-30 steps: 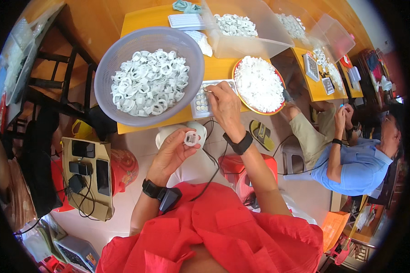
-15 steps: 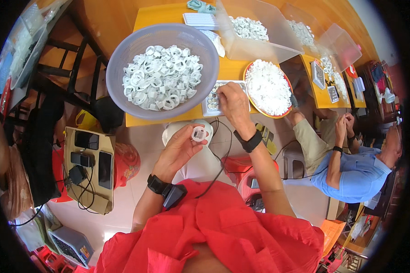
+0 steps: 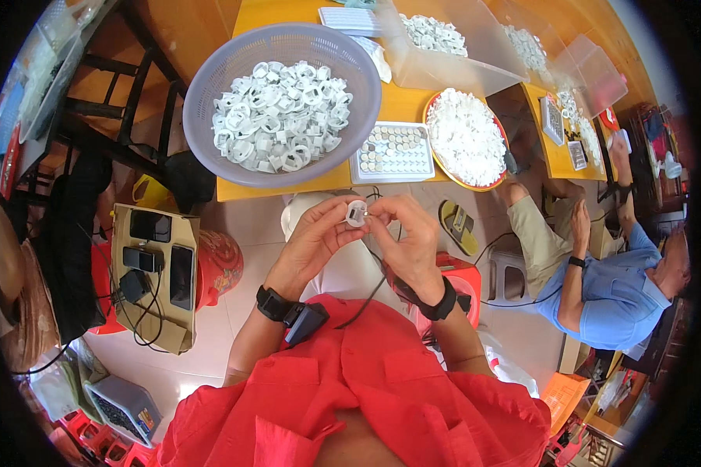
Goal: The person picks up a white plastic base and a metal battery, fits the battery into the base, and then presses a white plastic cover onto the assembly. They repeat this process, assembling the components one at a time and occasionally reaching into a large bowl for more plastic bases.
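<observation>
In front of my lap, my left hand (image 3: 311,243) is closed round a small white round plastic part (image 3: 356,212) with a dark rectangular opening. My right hand (image 3: 411,245) pinches a tiny silvery piece against the part's right side; the fingertips hide most of it. Just beyond, a white tray (image 3: 397,177) on the table edge holds rows of small round silvery discs that look like button cells. To its left stands a big grey-purple plastic basket (image 3: 201,144) heaped with similar white parts. A red-rimmed plate (image 3: 503,144) piled with small white pieces is on the right.
Behind the tray stands a clear plastic bin (image 3: 483,74) with more white parts. A cardboard box lid (image 3: 175,331) with phones and cables is at left. On the right, another person (image 3: 600,292) in blue sits near a second table (image 3: 549,159). A black cable crosses my lap.
My right hand has left the tray and come back to the left hand, its fingertips now at the white part. The left hand has turned the part and raised it slightly.
</observation>
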A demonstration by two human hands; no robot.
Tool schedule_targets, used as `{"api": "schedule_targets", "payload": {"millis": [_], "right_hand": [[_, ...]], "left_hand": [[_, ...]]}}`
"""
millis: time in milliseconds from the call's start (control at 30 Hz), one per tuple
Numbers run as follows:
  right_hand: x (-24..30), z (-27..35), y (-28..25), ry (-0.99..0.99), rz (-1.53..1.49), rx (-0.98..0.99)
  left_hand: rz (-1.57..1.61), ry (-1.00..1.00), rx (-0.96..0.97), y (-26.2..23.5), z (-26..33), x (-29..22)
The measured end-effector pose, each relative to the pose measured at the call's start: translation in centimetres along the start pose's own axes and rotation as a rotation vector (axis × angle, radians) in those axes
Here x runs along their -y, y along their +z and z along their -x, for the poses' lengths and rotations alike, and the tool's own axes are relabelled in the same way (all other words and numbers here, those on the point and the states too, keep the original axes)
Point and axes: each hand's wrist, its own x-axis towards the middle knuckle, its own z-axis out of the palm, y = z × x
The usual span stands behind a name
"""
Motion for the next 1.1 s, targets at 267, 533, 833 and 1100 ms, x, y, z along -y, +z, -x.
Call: {"api": "schedule_targets", "payload": {"millis": [267,533,833,1100], "right_hand": [[0.0,0.9,0.2,-0.100,0.091,-0.010],[0.3,1.3,-0.3,0.098,-0.024,0.026],[0.5,2.2,-0.1,-0.173,0.228,0.011],[-2.4,-0.5,-1.8,0.127,0.168,-0.149]], "left_hand": [[-0.167,0.054,-0.050,1.3,0.6,0.2],[-0.220,0.064,-0.051,1.4,0.8,0.4],[-0.114,0.051,-0.029,0.8,0.7,0.4],[-0.103,0.046,-0.034,0.6,1.0,0.1]]}}
